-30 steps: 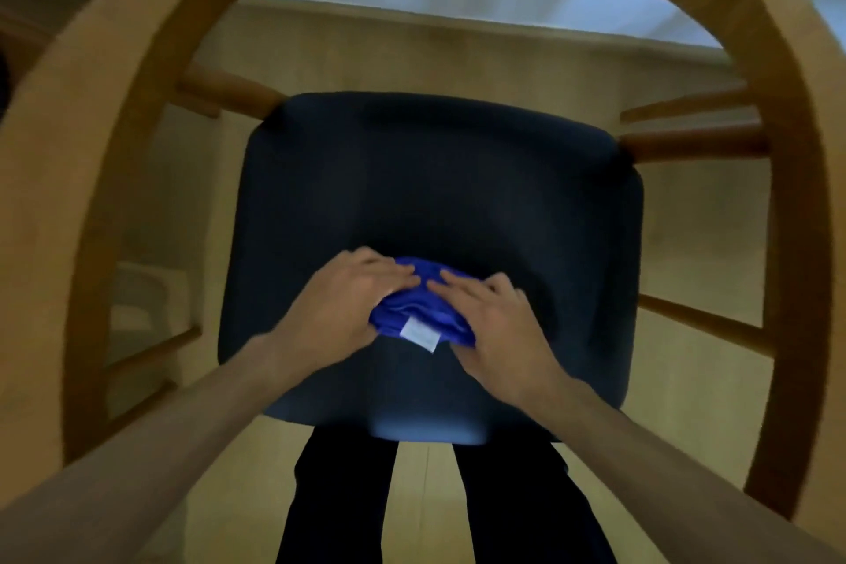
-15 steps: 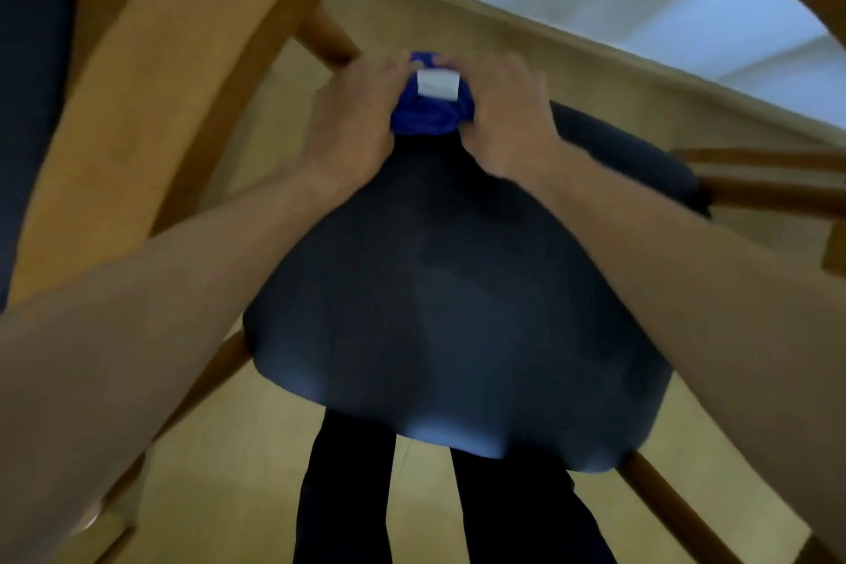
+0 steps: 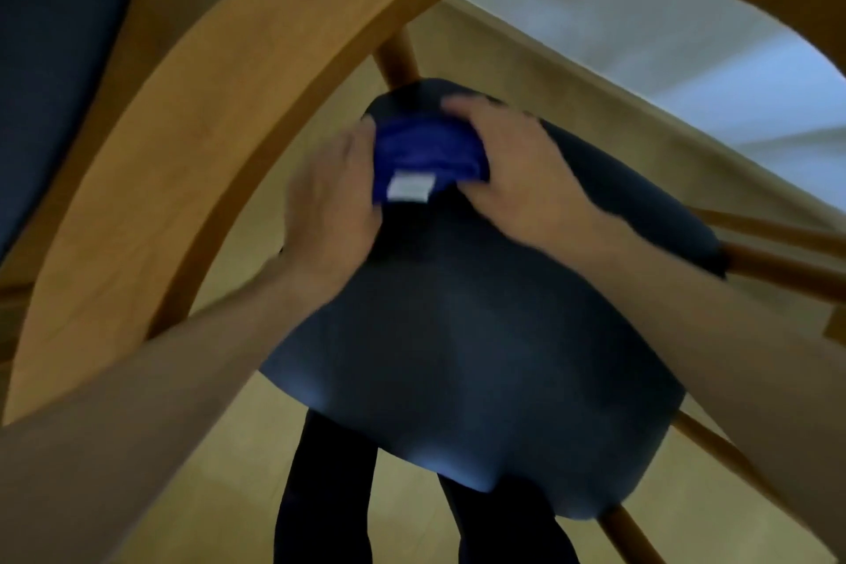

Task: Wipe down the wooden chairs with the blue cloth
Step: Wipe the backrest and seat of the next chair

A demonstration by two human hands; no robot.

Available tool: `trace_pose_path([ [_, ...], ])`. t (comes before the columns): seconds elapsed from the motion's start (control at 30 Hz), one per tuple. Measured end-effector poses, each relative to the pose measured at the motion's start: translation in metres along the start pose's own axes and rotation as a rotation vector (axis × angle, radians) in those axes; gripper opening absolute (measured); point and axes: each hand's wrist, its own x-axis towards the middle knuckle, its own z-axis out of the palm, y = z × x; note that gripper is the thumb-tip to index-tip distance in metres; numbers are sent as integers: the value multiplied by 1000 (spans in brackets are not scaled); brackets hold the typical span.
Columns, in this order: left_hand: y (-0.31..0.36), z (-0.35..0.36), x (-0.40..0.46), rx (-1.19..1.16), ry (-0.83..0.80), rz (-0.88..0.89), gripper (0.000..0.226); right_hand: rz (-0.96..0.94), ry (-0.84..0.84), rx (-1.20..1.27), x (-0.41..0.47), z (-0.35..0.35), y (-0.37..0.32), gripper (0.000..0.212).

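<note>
Wiping far end of seat (image 3: 480,357), both hands bunching cloth (image 3: 425,151).
Left hand (image 3: 334,202) and right hand (image 3: 512,169) clasp cloth between them; pushed further, it may slip past the edge just beyond, toward rail (image 3: 256,73).

The chair frame (image 3: 238,115) is smooth wood with a soft satin sheen — its seat (image 3: 480,357) is dark, matt fabric. On the seat, the cloth (image 3: 425,151) is soft blue textile with a white label (image 3: 409,188). The floor (image 3: 192,495) looks wooden — pale, matt.
</note>
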Motion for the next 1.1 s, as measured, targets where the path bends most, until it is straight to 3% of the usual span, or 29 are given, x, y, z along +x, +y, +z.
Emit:
trace_pose_path([
  [0.07,-2,1,38,-66,115,-95,34,43,62,-47,46,0,2,52],
  [0.17,-2,11,65,-53,133,-162,38,167,54,-94,80,20,1,37],
  [0.23,-5,15,61,-52,112,-149,34,196,63,-81,73,32,-2,27],
  [0.37,-6,17,25,-58,56,-91,30,146,75,-86,14,37,-9,29],
  [0.47,13,16,-33,56,-63,-70,31,151,-79,-34,-46,42,-25,35],
  [0.57,17,16,-84,134,-307,13,46,100,-302,-40,-93,37,-27,44],
  [0.63,11,16,-92,160,-360,51,52,95,-415,-28,-97,27,-22,46],
  [0.67,10,12,-84,150,-329,44,53,82,-390,-11,-90,21,-20,45],
  [0.73,13,6,-57,68,-160,-18,51,46,-179,26,-58,9,-19,40],
  [0.8,14,1,-13,-45,26,-105,40,20,40,12,-12,-3,-17,35],
  [0.87,11,1,35,-90,90,-182,25,56,134,-16,37,-5,-11,30],
  [0.97,5,8,65,-53,22,-236,20,160,5,-111,76,13,0,37],
  [1.1,-7,5,32,-134,-8,-114,20,138,-66,-317,49,34,-2,55],
])
